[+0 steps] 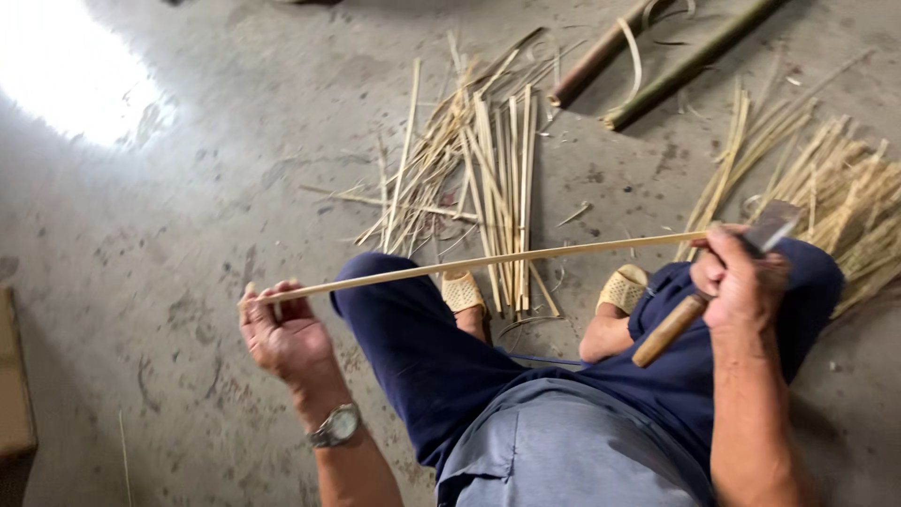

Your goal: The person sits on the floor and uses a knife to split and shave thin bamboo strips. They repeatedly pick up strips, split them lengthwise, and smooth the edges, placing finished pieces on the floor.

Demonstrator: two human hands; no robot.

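Observation:
A long thin bamboo strip (488,260) runs almost level across my lap, over both knees. My left hand (282,333) pinches its left end between thumb and fingers; a watch sits on that wrist. My right hand (741,282) grips a knife with a wooden handle (668,330) and a broad metal blade (771,225), and its fingers also press the strip's right end against the blade. I sit with legs in dark blue trousers and woven yellow sandals (463,292).
A pile of split bamboo strips (479,164) lies on the concrete floor ahead of my feet. More strips and shavings (835,202) lie at the right. Two whole bamboo poles (690,64) rest at the top right. A cardboard box edge (14,385) shows at far left.

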